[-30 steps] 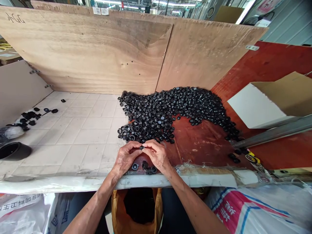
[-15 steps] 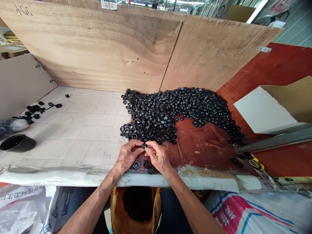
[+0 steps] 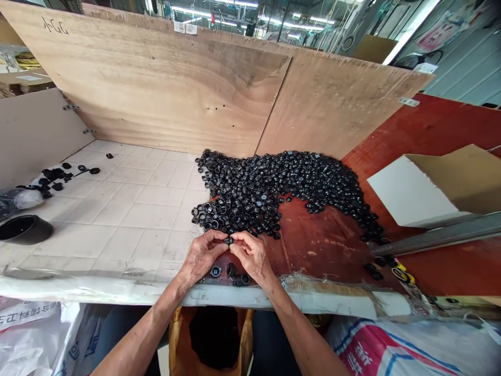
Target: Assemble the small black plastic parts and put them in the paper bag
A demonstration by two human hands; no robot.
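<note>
Between left hand (image 3: 200,257) and right hand (image 3: 253,256): black part (image 3: 228,241), pinched by both, thumbs nearly meeting fingers. Pile (image 3: 282,183) just beyond. Part looks round, too small to be sure.

Left hand (image 3: 200,256), right hand (image 3: 253,256) in close pinches

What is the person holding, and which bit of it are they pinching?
A small black piece: the left grip pinches its left side, the right grip its right side. It's too small to tell its exact shape.
</note>
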